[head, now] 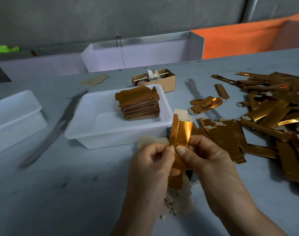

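— Both hands meet low over the grey counter [74, 193]. The left hand [150, 166] pinches the gold carton blank [179, 133] between thumb and forefinger. The right hand [206, 160] pinches it just beside that, with the thumb pressed on the foil face.

— Where is the blank itself?

— It is held upright in the air between them. It is partly curled along a perforated crease, with plain flaps at the top. Below it, the left hand's other fingers seem to cradle a sheaf of blanks [177, 201], pale side out.

— How will it handle?

— It is probably light, thin card. The foil looks slick and would likely crease or scuff if squeezed mid-panel. The edges beside the score lines seem the safest place to hold it, as the thumbs do.

— And around it?

— Behind it, a white tub [111, 133] holds a neat stack of flat blanks [140, 106]. To the right, a heap of folded gold pieces [272, 113] spreads over the counter. A cardboard box [169, 80] sits beyond the tub, and a second tub [14, 106] stands at the left. A grey wall [111, 14] and an orange panel [247, 38] close off the back.
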Action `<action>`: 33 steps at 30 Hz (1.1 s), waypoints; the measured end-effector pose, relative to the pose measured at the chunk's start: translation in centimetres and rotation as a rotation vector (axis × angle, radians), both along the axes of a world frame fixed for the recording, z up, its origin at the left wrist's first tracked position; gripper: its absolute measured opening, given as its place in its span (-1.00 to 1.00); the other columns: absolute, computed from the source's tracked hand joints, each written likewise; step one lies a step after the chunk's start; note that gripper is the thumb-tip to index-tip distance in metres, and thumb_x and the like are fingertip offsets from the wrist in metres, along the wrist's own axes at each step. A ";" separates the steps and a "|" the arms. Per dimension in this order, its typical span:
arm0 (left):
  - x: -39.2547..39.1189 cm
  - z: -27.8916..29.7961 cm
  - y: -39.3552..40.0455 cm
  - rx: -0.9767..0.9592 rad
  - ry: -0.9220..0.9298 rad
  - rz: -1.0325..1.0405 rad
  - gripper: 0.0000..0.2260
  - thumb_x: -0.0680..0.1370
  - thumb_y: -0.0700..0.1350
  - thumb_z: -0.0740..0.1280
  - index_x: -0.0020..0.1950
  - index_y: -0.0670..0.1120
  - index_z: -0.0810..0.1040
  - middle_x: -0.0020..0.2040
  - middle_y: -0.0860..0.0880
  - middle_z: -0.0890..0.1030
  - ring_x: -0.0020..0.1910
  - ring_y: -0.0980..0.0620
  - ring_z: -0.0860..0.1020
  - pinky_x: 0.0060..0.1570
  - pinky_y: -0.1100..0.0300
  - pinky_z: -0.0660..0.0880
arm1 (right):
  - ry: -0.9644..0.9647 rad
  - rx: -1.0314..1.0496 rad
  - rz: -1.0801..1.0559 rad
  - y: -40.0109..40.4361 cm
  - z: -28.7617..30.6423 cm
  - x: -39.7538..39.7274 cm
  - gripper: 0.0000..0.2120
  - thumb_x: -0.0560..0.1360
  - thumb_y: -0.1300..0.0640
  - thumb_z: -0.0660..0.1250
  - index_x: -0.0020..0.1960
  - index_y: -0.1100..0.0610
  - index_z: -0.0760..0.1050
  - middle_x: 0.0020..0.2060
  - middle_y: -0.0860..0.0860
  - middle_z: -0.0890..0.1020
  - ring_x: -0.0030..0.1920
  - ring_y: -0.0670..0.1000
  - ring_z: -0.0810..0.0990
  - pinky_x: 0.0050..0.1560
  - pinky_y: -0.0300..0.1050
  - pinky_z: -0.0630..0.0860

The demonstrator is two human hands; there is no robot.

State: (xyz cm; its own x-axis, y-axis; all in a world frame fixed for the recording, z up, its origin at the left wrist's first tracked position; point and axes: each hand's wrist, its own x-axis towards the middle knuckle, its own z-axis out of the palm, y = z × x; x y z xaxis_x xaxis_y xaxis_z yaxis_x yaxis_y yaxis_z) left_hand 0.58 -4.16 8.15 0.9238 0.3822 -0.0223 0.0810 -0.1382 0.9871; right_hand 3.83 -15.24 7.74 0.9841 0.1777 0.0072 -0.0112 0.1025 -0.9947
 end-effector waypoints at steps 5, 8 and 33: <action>-0.1 -0.2 0.8 -0.049 0.011 -0.016 -0.92 0.51 -0.07 0.40 -0.17 0.00 0.65 -0.37 0.10 0.64 -0.48 0.20 0.54 -0.44 0.41 0.44 | 0.022 -0.020 0.022 0.5 0.0 -0.2 -0.87 0.39 0.09 0.33 -0.12 -0.01 0.64 -0.24 -0.09 0.68 -0.21 -0.18 0.63 -0.29 -0.37 0.51; -0.1 -0.4 0.6 -0.159 0.068 -0.012 -0.88 0.48 -0.06 0.42 -0.22 -0.06 0.66 -0.40 0.07 0.63 -0.52 0.25 0.48 -0.48 0.42 0.40 | 0.046 -0.072 -0.040 0.6 -0.4 -0.3 -0.85 0.46 0.10 0.30 -0.10 -0.10 0.62 -0.22 -0.12 0.67 -0.17 -0.21 0.61 -0.30 -0.35 0.46; 0.2 -4.5 2.4 0.588 0.036 0.234 -0.72 0.42 0.13 0.42 0.00 -0.02 0.55 -0.02 0.11 0.45 0.00 0.07 0.49 -0.05 0.23 0.39 | -0.029 -0.371 -0.262 -4.1 -1.0 3.2 -0.74 0.52 0.07 0.27 0.11 -0.24 0.47 -0.26 -0.31 0.48 -0.23 -0.18 0.48 -0.33 -0.31 0.40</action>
State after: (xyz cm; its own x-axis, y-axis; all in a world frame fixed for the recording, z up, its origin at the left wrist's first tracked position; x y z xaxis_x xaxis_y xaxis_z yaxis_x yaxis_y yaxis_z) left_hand 0.76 -1.72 3.65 0.8167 0.5321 0.2235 0.2065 -0.6310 0.7478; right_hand 7.06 -19.38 6.73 0.9965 -0.0812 0.0184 -0.0039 -0.2654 -0.9641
